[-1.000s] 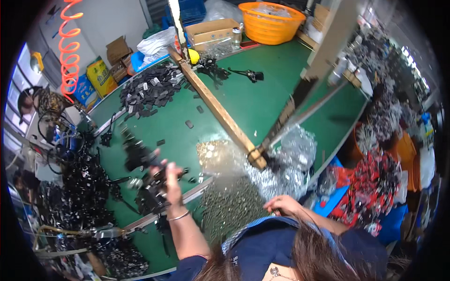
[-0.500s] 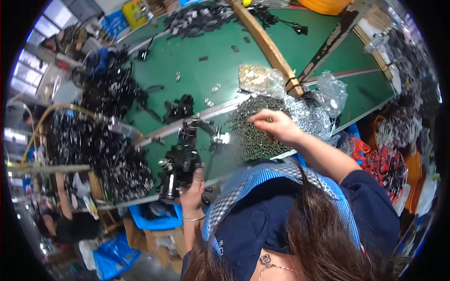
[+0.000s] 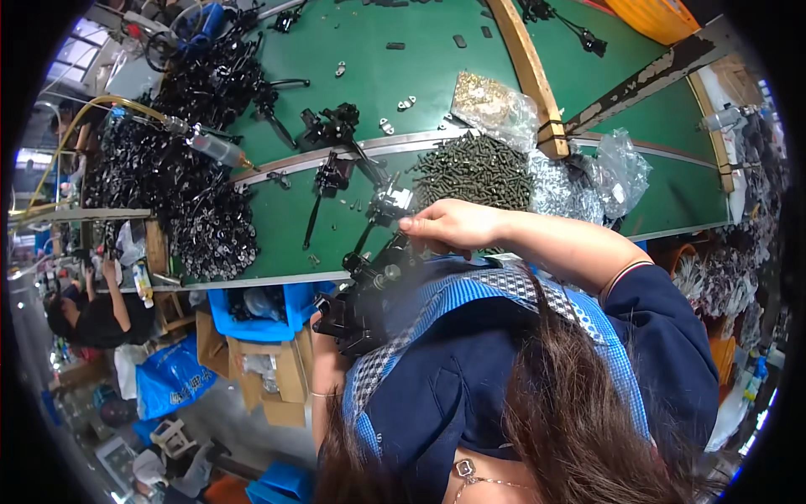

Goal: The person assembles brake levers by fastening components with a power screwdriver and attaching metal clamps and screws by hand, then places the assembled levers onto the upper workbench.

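Note:
My left hand (image 3: 326,357) is closed round a bunch of black lever assemblies (image 3: 361,315), held close to my apron past the table's near edge. The black parts hide most of its fingers. Beside their upper end is my right hand (image 3: 449,225), thumb and fingers pinched together; whatever they hold is too small to make out. Just past that hand, a heap of dark screws (image 3: 474,172) lies on the green table (image 3: 277,227). A bright silver clamp piece (image 3: 391,202) and another black lever (image 3: 323,185) are left of the screws.
At left lies a big heap of black levers (image 3: 210,218), with a pneumatic screwdriver (image 3: 220,151) above it. A wooden post (image 3: 533,76) stands beyond the screws, near a bag of gold-coloured parts (image 3: 491,101) and silver pieces (image 3: 558,189). Below the edge hangs a blue crate (image 3: 222,315).
My right hand has left the screw heap and come over to the black assemblies. My left hand has drawn them toward my body and tilted them. The whole view has shifted.

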{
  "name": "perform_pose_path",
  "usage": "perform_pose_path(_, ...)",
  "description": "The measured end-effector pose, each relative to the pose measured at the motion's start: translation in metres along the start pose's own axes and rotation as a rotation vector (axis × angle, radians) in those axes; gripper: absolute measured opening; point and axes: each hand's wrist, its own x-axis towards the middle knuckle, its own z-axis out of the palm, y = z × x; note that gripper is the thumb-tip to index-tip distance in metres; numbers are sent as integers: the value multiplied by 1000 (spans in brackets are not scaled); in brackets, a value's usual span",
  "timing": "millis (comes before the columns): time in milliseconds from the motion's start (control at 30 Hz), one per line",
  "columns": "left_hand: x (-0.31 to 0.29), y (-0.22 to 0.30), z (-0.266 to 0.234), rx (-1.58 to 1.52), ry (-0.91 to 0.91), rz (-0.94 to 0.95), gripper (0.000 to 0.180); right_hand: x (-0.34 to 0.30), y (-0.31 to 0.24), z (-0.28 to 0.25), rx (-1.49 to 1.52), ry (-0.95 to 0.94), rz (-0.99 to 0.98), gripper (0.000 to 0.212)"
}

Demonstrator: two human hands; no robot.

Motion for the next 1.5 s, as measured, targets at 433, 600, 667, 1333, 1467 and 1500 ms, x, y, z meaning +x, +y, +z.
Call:
perform_pose_path(433, 26, 75, 27, 1268, -180, 381, 25, 21, 41, 3, 517, -125, 34, 50)
perform_pose_path(600, 29, 72, 24, 1329, -240, 369, 24, 26, 49, -1, 666, -128, 22, 27)
perform_pose_path(667, 29, 69, 28, 1261, -215, 312, 22, 26, 54, -5, 667, -138, 29, 27)
perform_pose_path(1333, 21, 67, 31, 991, -155, 241, 30, 37, 57, -14, 635, -330, 10, 44)
perform_pose_path(1467, 27, 57, 23, 1008, -191, 313, 29, 42, 60, -11, 614, -290, 142, 44)
perform_pose_path(1500, 26, 58, 23, 1008, -190, 312, 29, 44, 61, -10, 600, -257, 151, 43)
